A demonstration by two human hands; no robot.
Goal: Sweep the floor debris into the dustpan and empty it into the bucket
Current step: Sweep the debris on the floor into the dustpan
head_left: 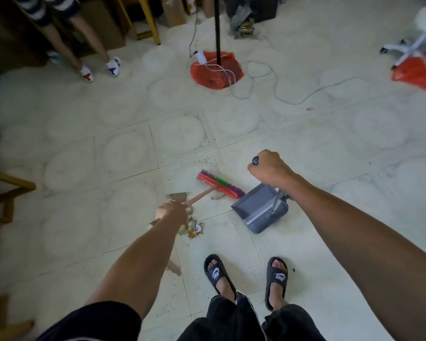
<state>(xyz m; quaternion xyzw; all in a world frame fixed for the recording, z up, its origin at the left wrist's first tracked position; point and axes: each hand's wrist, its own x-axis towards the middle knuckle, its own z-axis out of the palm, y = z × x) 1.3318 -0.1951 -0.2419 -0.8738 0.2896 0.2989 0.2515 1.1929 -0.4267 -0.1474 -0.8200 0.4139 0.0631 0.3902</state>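
My left hand (174, 211) is shut on the reddish handle of a broom (219, 185), whose red head with purple and green bristles rests on the tiled floor just left of the dustpan. My right hand (268, 168) grips the top of the long handle of a grey dustpan (258, 207), which sits on the floor with its mouth facing the broom. A small brown scrap (217, 198) lies by the broom head. A crumpled orange and silver wrapper (194, 228) lies below my left hand. A brown paper piece (174, 268) lies by my left forearm. No bucket is in view.
My feet in black slides (219, 274) stand just behind the dustpan. Another person's legs (94, 60) stand at the far left. A black pole on a red base (217, 70) with white cables (280, 92) is ahead. A red bag (416, 72) and chair base lie far right. Wooden furniture (8, 190) is at the left.
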